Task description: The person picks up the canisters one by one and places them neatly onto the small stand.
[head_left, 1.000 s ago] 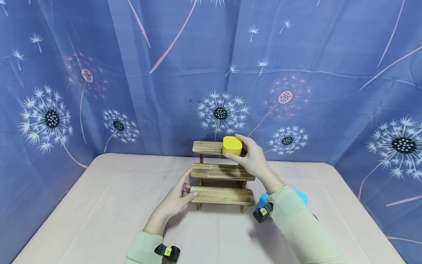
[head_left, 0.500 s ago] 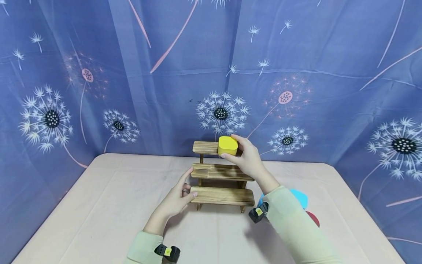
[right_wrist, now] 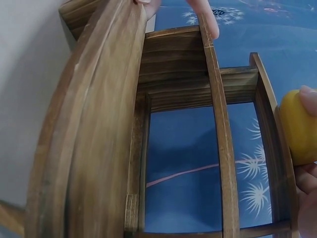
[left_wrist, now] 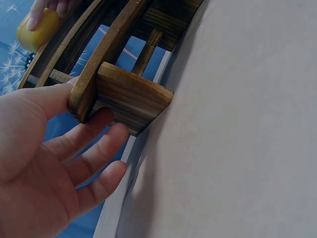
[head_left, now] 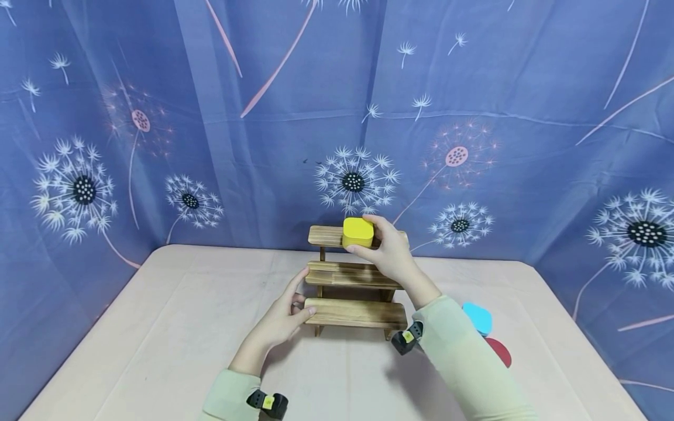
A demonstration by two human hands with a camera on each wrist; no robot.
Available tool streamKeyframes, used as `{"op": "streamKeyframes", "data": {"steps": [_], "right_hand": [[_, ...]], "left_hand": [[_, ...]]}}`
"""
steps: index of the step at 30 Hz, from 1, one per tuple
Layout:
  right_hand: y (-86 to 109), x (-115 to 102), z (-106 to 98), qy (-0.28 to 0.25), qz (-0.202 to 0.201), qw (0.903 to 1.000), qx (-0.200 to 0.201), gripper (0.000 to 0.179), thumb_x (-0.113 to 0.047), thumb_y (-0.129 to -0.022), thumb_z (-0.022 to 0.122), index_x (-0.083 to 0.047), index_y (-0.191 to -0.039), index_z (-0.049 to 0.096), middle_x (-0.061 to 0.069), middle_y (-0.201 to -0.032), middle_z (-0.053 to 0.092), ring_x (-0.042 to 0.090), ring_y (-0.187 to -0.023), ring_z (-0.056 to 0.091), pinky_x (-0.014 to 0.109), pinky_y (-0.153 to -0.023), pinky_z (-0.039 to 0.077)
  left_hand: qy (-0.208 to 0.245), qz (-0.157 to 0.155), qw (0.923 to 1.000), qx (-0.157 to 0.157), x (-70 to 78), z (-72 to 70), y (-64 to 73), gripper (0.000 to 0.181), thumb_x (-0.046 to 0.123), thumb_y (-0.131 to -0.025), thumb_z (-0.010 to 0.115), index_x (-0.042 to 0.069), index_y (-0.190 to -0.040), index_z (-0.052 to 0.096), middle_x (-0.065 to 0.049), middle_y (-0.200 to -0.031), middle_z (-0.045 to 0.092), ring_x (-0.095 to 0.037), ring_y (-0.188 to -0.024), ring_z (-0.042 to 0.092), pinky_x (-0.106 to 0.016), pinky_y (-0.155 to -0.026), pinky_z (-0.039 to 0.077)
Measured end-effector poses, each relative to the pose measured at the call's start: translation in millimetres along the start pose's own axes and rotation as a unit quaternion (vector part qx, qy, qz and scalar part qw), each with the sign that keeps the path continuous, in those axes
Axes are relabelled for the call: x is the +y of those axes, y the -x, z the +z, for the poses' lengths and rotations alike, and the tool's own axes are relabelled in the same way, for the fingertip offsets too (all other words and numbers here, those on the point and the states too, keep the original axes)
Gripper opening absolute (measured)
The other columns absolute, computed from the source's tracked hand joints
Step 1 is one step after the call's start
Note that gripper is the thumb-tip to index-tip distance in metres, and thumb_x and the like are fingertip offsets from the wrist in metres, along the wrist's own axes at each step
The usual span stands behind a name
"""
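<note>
A three-tier wooden display stand [head_left: 355, 314] stands upright on the table. My left hand [head_left: 279, 320] holds its left end, thumb on the lowest tier and a finger reaching up to the middle one. In the left wrist view the other fingers of this hand [left_wrist: 59, 168] are loosely bent by the stand's side. My right hand [head_left: 394, 252] pinches a yellow rounded-square box [head_left: 358, 233] between thumb and fingers at the top tier, left of its middle. In the right wrist view the box [right_wrist: 298, 130] is right against the top plank, partly cut off by the frame.
To the right of the stand, a bright blue rounded piece [head_left: 478, 319] lies on the pale table [head_left: 174, 327]. Beside it is a dark red round piece [head_left: 499, 352], partly hidden by the right sleeve. A blue dandelion-print curtain [head_left: 263, 175] hangs behind the table and along both sides.
My right hand has moved the yellow box a little to the left along the top tier. The blue and red pieces show more from behind the sleeve. My left hand has stayed put.
</note>
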State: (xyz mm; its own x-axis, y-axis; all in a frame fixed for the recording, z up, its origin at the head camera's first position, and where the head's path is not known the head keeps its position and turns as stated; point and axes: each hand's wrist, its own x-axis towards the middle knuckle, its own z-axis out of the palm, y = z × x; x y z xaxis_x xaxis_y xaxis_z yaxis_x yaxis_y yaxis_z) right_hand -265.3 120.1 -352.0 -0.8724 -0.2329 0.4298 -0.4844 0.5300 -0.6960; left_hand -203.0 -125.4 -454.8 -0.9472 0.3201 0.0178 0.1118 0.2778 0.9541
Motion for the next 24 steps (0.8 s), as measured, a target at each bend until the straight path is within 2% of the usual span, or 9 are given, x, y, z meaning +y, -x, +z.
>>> {"op": "streamKeyframes", "data": {"steps": [1, 5, 8, 16, 24], "right_hand": [[-0.4, -0.8, 0.3, -0.005, 0.005, 1.0000, -0.005, 0.075, -0.021, -0.076, 0.080, 0.003, -0.136, 0.042, 0.019, -0.122, 0.060, 0.030, -0.105, 0.063, 0.043, -0.088, 0.052], [-2.1, -4.1, 1.8, -0.009, 0.020, 0.9996, -0.015, 0.077, -0.023, -0.076, 0.080, 0.001, -0.138, 0.041, 0.018, -0.126, 0.056, 0.030, -0.106, 0.061, 0.043, -0.090, 0.051], [-3.6, -5.4, 3.7, -0.001, 0.022, 0.9996, -0.016, 0.077, -0.025, -0.076, 0.080, 0.000, -0.138, 0.042, 0.016, -0.124, 0.056, 0.029, -0.105, 0.062, 0.042, -0.090, 0.051], [-6.2, -9.3, 8.4, 0.003, 0.020, 0.9997, -0.017, 0.077, -0.027, -0.076, 0.079, -0.001, -0.138, 0.042, 0.016, -0.123, 0.057, 0.027, -0.105, 0.062, 0.041, -0.089, 0.051], [-8.3, -12.8, 11.8, 0.007, 0.026, 0.9994, -0.023, 0.076, -0.030, -0.077, 0.079, -0.004, -0.139, 0.043, 0.013, -0.121, 0.059, 0.026, -0.104, 0.062, 0.041, -0.088, 0.051]], "left_hand": [[-0.001, 0.002, 1.0000, 0.000, -4.0, 0.1, -1.8, 0.084, 0.016, -0.089, 0.065, 0.051, -0.145, 0.014, -0.015, -0.107, 0.050, -0.012, -0.062, 0.047, -0.020, -0.044, 0.042], [-0.002, 0.001, 1.0000, 0.001, -4.6, 0.6, -2.3, 0.084, 0.016, -0.089, 0.065, 0.052, -0.145, 0.014, -0.014, -0.107, 0.050, -0.012, -0.062, 0.048, -0.020, -0.044, 0.043], [-0.001, 0.000, 1.0000, 0.001, -3.3, 0.7, -1.9, 0.084, 0.016, -0.089, 0.065, 0.051, -0.145, 0.014, -0.015, -0.107, 0.051, -0.012, -0.062, 0.047, -0.019, -0.043, 0.042], [0.006, -0.007, 1.0000, -0.002, -0.7, 0.6, -1.3, 0.084, 0.014, -0.090, 0.064, 0.059, -0.141, 0.014, -0.013, -0.108, 0.051, -0.013, -0.060, 0.046, -0.019, -0.040, 0.039], [-0.003, 0.000, 1.0000, -0.002, -0.3, 0.3, -0.1, 0.082, 0.015, -0.091, 0.063, 0.050, -0.146, 0.013, -0.013, -0.105, 0.051, -0.012, -0.061, 0.046, -0.020, -0.042, 0.040]]}}
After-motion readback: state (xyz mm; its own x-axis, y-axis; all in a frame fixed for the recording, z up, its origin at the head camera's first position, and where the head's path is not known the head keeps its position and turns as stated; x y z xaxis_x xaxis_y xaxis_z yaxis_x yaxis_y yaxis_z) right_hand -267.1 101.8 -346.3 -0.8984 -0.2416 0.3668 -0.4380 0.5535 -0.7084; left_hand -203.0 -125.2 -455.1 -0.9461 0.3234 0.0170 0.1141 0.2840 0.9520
